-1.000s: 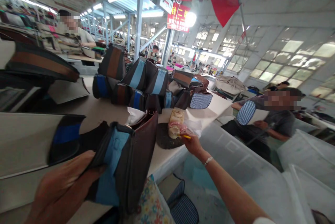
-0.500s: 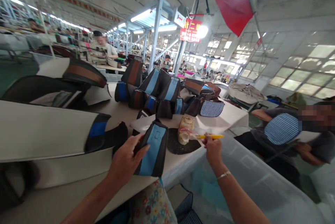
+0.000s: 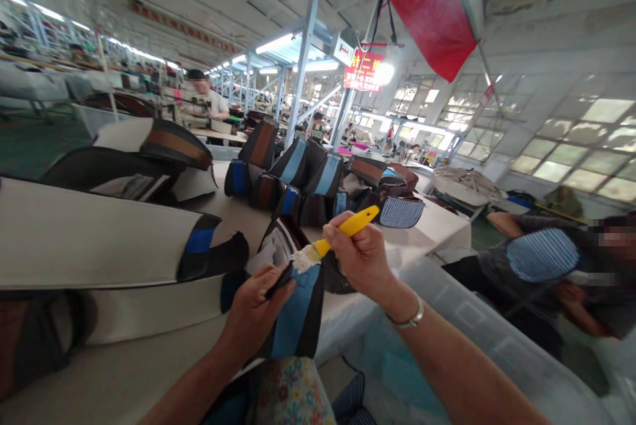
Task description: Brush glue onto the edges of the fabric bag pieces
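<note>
My left hand (image 3: 261, 302) grips the edge of a dark fabric piece with a light-blue stripe (image 3: 293, 312), thumb on top and fingers closed. A yellow-handled brush (image 3: 350, 226) is pinched in my right hand (image 3: 360, 256). Its pale, coated bristles (image 3: 304, 259) are at the top edge of the striped piece, close to my left fingertips; whether they touch the fabric I cannot tell. Behind my right hand a dark round mat (image 3: 340, 278) shows in part. The pale container on that mat is hidden by my hand.
Several striped fabric pieces (image 3: 325, 173) stand along the back of the table (image 3: 437, 213). Long beige panels (image 3: 99, 239) lie at left. A translucent plastic bin (image 3: 462, 319) is by my right arm. A co-worker (image 3: 536, 279) sits at right with blue-striped fabric.
My right hand has brought the brush from the pale container leftward to the top edge of the striped piece. My left hand still holds that piece.
</note>
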A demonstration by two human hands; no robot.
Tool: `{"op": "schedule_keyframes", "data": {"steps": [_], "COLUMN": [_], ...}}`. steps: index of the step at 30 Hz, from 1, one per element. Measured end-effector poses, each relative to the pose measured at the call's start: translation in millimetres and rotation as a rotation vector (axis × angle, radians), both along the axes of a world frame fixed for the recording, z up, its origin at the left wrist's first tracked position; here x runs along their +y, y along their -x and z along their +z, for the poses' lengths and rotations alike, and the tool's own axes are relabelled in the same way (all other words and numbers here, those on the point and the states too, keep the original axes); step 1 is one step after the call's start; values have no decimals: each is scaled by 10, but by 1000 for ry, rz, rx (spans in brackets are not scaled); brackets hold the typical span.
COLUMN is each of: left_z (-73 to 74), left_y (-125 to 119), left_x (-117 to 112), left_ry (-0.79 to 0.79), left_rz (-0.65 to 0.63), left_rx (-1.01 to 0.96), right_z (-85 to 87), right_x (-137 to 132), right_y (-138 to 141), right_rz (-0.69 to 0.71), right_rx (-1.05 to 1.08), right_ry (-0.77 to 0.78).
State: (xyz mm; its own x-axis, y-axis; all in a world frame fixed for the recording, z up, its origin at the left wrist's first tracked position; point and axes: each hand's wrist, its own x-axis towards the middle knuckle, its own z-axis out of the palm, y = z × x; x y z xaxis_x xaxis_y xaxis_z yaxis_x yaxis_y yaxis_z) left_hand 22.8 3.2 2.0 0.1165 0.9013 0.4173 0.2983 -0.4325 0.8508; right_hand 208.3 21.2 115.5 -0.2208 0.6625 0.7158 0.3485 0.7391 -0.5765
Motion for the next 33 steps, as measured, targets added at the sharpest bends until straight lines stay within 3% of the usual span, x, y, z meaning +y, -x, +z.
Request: {"op": "schedule_keyframes", "data": {"steps": [3, 7, 13, 18, 25, 30, 33], "left_z": [46, 105, 134, 123, 104, 171, 198], "left_y": [6, -1, -3, 22, 61, 64, 64], "left_x": [-51, -91, -112, -128, -83, -89, -87], "left_ry": [13, 5, 37, 67, 122, 112, 103], "left_rz": [-48, -52, -57, -37, -36, -31, -58], "left_rx": [0, 9, -36, -77, -124, -90, -75], "right_z": [34, 141, 86, 130, 61, 101, 117], "right_x": [-8, -98, -126, -191, -251, -275, -243], "right_y": [9, -6, -40, -250, -330, -267, -202], "right_rz": [-78, -153, 46, 4, 121, 138, 166], "right_rx": [-204, -242, -421, -448, -497, -387, -456], "right_ry": [-149, -248, -293, -300, -265, -281, -286]}}
